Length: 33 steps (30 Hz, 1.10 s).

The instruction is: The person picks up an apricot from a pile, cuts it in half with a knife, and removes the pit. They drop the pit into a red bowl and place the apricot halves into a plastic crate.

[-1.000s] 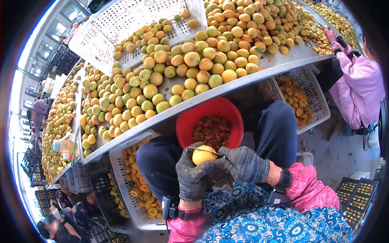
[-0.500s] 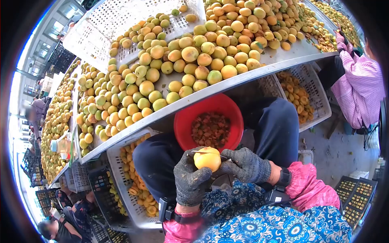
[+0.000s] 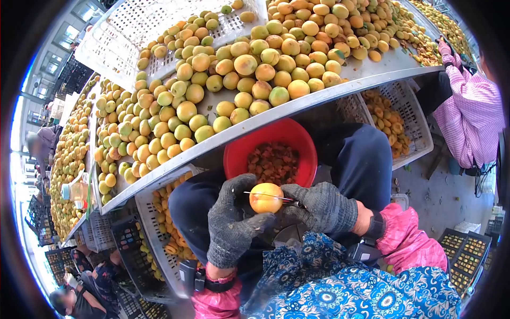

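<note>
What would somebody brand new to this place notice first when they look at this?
Probably the great spread of yellow-orange fruit across the table at the top. Next, the bright red bucket between the person's knees, with reddish pieces inside. Just below it, a single fruit sits between the grey-gloved left hand and right hand, the right holding a thin-bladed knife across it.

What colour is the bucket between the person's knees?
The bucket is red; it shows best in the head view.

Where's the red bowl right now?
Head view, centre: red bowl between the knees, near the table edge, just beyond the left hand and right hand.
</note>
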Each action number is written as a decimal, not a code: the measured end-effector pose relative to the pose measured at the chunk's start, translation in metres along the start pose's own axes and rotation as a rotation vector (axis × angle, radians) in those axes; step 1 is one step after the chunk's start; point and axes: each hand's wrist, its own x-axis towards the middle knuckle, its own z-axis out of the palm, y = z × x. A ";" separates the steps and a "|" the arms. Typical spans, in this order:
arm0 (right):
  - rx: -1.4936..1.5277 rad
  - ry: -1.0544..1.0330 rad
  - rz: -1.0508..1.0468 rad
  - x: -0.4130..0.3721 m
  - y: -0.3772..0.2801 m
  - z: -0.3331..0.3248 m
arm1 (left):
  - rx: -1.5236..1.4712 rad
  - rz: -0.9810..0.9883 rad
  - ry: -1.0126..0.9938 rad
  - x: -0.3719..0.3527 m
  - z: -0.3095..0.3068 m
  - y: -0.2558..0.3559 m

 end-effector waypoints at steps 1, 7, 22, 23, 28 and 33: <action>0.019 0.074 -0.029 0.001 0.001 0.003 | -0.001 0.004 0.001 -0.004 0.004 -0.002; -0.015 0.144 -0.057 -0.001 0.004 0.012 | -0.234 -0.293 0.124 -0.027 0.022 -0.023; 0.030 -0.019 0.030 0.006 -0.001 0.008 | 0.208 -0.029 0.241 -0.013 0.036 -0.033; 0.058 -0.074 0.073 0.006 -0.002 0.005 | 0.208 -0.038 0.227 -0.011 0.036 -0.032; 0.161 -0.102 0.075 0.007 0.005 0.007 | 0.311 -0.018 0.159 -0.008 0.029 -0.043; 0.184 -0.090 0.029 0.008 0.022 0.016 | 0.318 -0.047 0.040 -0.003 0.023 -0.047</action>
